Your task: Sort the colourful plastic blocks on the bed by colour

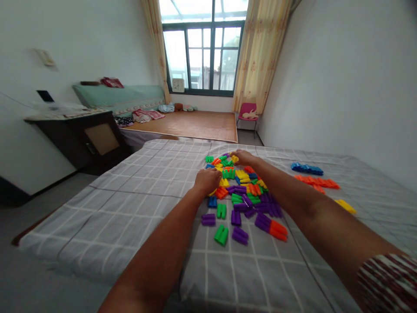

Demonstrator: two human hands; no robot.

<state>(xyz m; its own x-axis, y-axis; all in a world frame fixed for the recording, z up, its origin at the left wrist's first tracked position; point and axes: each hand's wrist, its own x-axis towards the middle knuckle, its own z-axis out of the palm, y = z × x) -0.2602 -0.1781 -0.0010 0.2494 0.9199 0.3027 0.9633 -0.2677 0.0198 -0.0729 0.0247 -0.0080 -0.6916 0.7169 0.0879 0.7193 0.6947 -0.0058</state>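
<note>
A heap of small ribbed plastic building blocks in purple, green, orange, yellow and blue lies on the checked bed cover. My left hand (207, 180) rests at the heap's left side, its fingers bent over yellow and orange blocks; its fingertips are mostly hidden. At the far end, my right hand (243, 156) has its fingers closed at a yellow block (234, 159). Between the hands are green blocks (228, 174) and orange ones. Nearer to me lie a loose green block (221, 235), a purple block (240, 235) and a joined purple-and-orange piece (271, 227).
To the right, beyond my right forearm, lie a blue row of blocks (306, 168), an orange row (317, 181) and a yellow piece (345, 206). The grey checked cover (130, 195) spreads under everything. A dark cabinet (94, 137) stands at the left.
</note>
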